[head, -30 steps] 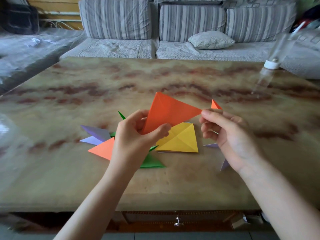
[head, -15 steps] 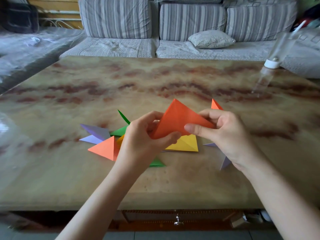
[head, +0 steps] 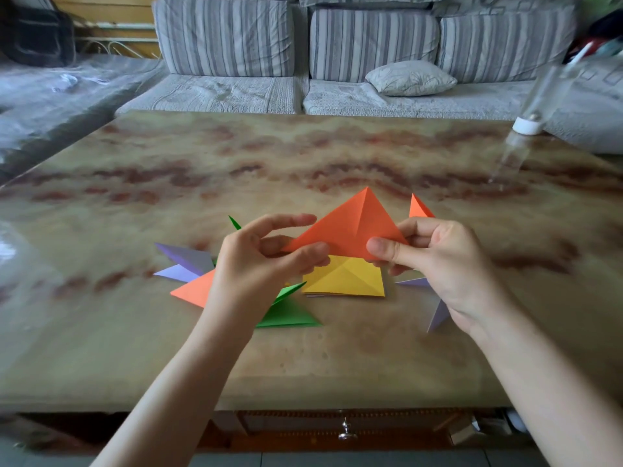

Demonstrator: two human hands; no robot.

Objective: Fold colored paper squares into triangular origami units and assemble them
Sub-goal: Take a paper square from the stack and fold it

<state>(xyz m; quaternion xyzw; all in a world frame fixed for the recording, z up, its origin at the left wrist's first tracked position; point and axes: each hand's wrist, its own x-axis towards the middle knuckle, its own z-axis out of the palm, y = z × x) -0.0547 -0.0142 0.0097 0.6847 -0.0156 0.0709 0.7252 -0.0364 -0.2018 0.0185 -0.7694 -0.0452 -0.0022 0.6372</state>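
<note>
An orange paper triangle is held above the table with its peak pointing up. My left hand pinches its left corner between thumb and fingers, index finger stretched out. My right hand pinches its right corner with the thumb in front. Beneath lies a creased yellow square. Folded units lie around it: purple, orange and green on the left, a small orange unit and purple tips partly hidden behind my right hand.
The marbled brown table stretches far ahead. A clear bottle with a white cap stands cap-down at its back right corner. A striped grey sofa with a cushion runs behind the table. A drawer knob sits under the front edge.
The orange triangle has been turned so that its peak points up and its long edge lies level. My right hand has moved in and taken the right corner; my left hand shifted to the left corner.
</note>
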